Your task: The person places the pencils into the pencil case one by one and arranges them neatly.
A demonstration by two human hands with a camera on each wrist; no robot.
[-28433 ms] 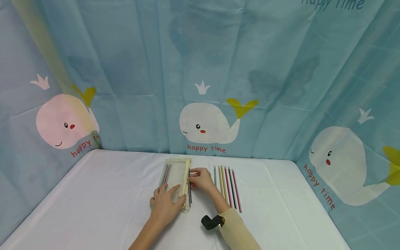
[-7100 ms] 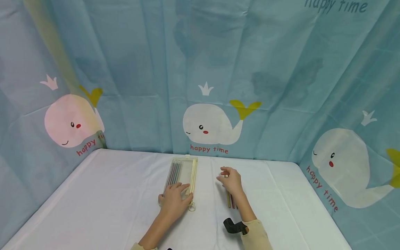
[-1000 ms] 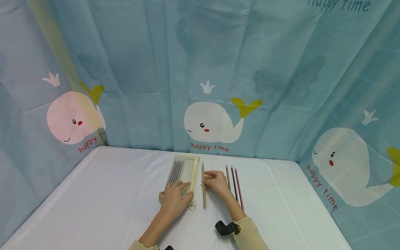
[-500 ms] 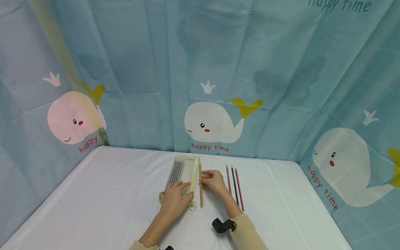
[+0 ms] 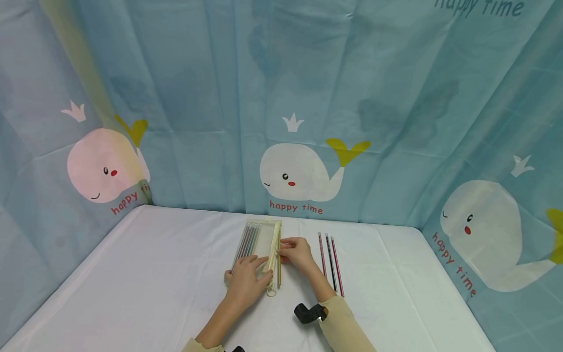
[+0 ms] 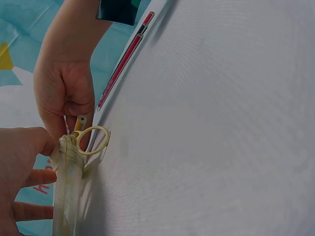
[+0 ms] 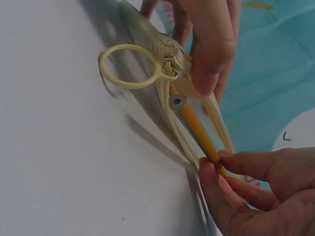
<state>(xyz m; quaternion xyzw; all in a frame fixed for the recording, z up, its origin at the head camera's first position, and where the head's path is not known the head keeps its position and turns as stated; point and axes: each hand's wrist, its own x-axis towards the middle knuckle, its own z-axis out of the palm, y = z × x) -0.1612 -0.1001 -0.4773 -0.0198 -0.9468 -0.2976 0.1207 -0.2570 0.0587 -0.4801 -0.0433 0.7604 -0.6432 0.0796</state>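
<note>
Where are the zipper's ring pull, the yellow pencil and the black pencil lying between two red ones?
Ring pull (image 7: pixel 130 85): right wrist view, lower edge of its band.
Yellow pencil (image 7: pixel 198 130): right wrist view, visible shaft's middle.
Black pencil (image 5: pixel 331 262): head view, mid-shaft.

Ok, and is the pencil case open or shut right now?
Open: in the right wrist view, the zipper edges of the pencil case stand apart, with a yellow pencil, pinched by the right hand, between them.
</note>
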